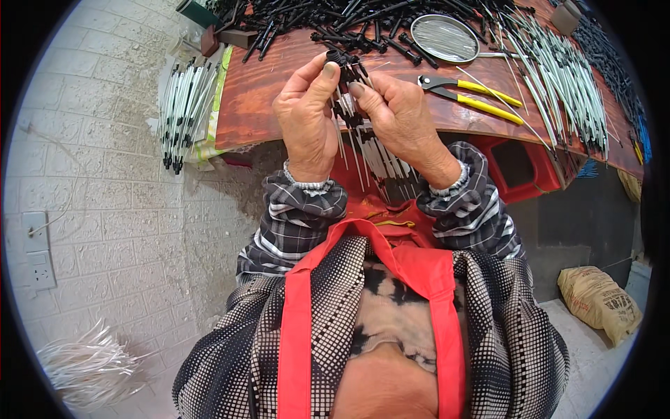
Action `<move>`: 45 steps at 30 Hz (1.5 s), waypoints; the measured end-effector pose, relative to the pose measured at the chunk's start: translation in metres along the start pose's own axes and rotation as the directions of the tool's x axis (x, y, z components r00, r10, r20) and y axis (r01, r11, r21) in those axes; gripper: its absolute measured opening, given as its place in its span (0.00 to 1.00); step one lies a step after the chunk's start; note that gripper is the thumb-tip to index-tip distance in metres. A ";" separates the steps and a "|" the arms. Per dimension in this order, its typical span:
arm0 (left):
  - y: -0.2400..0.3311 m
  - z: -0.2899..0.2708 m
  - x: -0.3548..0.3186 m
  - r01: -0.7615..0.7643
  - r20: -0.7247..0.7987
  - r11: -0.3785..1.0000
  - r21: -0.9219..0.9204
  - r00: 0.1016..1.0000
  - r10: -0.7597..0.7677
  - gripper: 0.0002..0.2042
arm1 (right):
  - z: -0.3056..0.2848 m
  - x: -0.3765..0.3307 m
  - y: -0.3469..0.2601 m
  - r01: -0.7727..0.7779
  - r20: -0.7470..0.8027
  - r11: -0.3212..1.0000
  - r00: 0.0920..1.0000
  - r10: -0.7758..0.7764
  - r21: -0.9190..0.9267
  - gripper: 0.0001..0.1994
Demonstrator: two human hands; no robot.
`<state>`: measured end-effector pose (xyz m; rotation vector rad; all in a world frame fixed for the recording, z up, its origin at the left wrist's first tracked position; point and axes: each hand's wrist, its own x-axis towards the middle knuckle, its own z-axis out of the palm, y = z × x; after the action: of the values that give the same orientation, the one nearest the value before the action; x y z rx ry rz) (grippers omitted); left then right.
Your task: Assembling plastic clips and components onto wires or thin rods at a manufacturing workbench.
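Note:
Above the table's front edge, both hands are raised close together. My left hand is closed, its thumb and fingers pinching a small black plastic piece. Beside it my right hand is closed too, thumb pressed near the black-tipped ends of thin white rods. Between and below the hands hang several white rods with black fittings, reaching down toward the red apron. Exactly where the black piece meets the rods is hidden by the fingers.
Yellow-handled pincers and a round mesh strainer lie on the reddish wooden table. Black plastic parts are heaped at the back. White rod bundles stand left and right. A red plastic container sits beneath the table.

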<state>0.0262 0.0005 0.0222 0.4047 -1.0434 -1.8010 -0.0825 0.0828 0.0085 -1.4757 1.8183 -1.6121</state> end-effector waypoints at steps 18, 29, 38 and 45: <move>0.002 0.000 0.004 -0.018 -0.024 1.000 0.013 1.000 0.018 0.11 | 0.016 -0.014 0.000 -0.057 -0.068 0.947 0.994 0.083 0.316 0.09; 0.003 -0.005 0.005 -0.045 0.014 0.997 0.063 0.999 0.044 0.12 | 0.000 -0.002 0.007 -0.060 0.152 0.949 0.988 0.013 0.308 0.09; 0.002 -0.007 0.005 0.005 0.036 1.000 0.024 0.999 -0.006 0.12 | 0.004 -0.007 -0.001 0.018 0.001 0.980 1.000 -0.019 0.200 0.08; -0.002 0.000 0.000 -0.085 0.007 0.992 0.095 0.996 0.085 0.10 | 0.005 -0.008 -0.007 0.032 0.018 0.988 0.999 -0.035 0.152 0.08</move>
<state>0.0252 0.0003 0.0209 0.4091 -1.1350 -1.6820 -0.0717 0.0882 0.0102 -1.4572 1.6290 -1.7030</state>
